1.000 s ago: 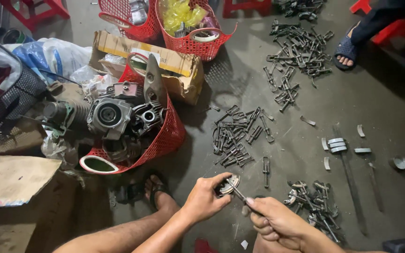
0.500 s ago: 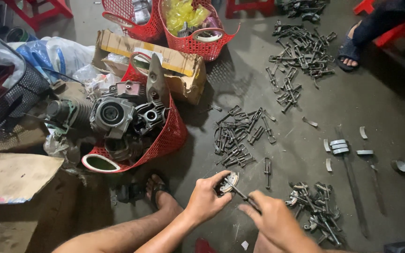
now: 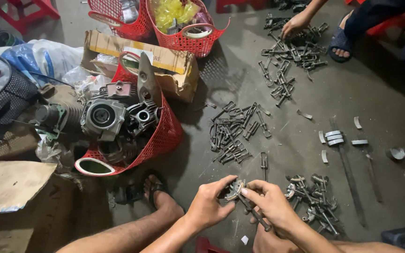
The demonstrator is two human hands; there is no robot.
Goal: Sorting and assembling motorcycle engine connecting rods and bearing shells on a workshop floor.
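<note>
lying tipped at left, red basket [image 3: 162, 138] with engine parts [image 3: 104, 117]. left hand [image 3: 209, 206] pinching small metal part [image 3: 234, 189] low at centre; right hand [image 3: 270, 204] touching same part, clamped on thin tool [image 3: 254, 214]. loose metal pieces [image 3: 312, 201] on floor [image 3: 296, 136] just right.

Engine parts [image 3: 113, 117] sit in a tipped basket [image 3: 165, 136] (left); loose metal pieces [image 3: 233, 133] lie right of it.

right hand [image 3: 270, 206] moved up onto metal part [image 3: 234, 189], another person's hand [image 3: 295, 23] now reaching in
</note>
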